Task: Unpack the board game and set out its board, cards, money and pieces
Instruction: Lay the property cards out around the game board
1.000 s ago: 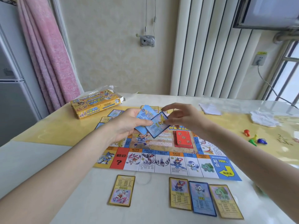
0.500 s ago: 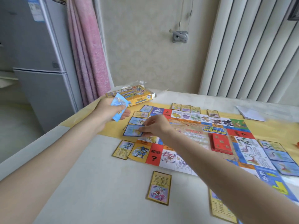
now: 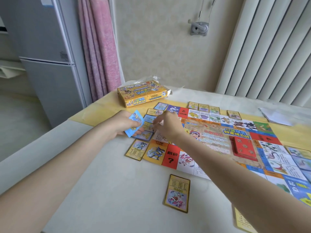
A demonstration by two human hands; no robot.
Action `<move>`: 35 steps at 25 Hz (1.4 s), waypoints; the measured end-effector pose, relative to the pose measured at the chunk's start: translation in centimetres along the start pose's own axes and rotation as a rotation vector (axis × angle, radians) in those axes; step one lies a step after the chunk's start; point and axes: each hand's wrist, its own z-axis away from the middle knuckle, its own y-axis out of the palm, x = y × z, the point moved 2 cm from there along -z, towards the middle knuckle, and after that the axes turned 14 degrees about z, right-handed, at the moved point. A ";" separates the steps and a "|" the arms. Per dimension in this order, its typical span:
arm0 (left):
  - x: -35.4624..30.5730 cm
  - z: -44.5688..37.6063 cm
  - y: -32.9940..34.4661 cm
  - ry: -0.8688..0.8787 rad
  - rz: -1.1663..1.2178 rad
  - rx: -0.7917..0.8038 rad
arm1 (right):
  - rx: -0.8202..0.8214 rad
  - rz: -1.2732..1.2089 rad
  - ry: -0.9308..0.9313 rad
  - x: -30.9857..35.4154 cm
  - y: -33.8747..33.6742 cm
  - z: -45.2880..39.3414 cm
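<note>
Lifting off the blue-bordered card [image 3: 142,137] now, the right hand [image 3: 165,126] is hovering with fingers loosely spread while the left hand [image 3: 123,124] is gripping the blue card stack [image 3: 135,123] beside the board [image 3: 218,140].

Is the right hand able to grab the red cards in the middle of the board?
Probably yes. The right hand is empty and hovers over the board's left edge, and the red cards lie uncovered on top of the board with nothing between them. The left hand is busy holding blue cards.

fridge [image 3: 45,61], far left | pink curtain [image 3: 99,47] beside it | white vertical blinds [image 3: 269,47], right | wall bracket [image 3: 199,28]
</note>
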 end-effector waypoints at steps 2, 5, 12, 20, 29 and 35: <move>0.0 0.0 0.0 -0.005 -0.033 0.010 | 0.029 0.111 -0.046 -0.6 0.5 -0.5; -0.1 -0.1 0.1 -0.001 -0.062 0.014 | 0.037 0.160 -0.095 -0.6 0.8 -1.4; -0.8 0.0 0.3 0.090 -0.003 -0.002 | -0.011 -0.004 -0.046 -0.2 -1.5 -1.2; -3.8 1.4 7.1 0.182 0.297 0.176 | 0.208 -0.698 0.087 -4.1 -8.9 2.5; -4.4 2.0 13.6 0.085 0.398 0.226 | 0.049 -0.818 0.333 -12.5 -13.3 7.7; -5.8 3.3 17.9 0.148 0.194 0.448 | 0.179 -1.083 0.396 -14.3 -15.5 10.1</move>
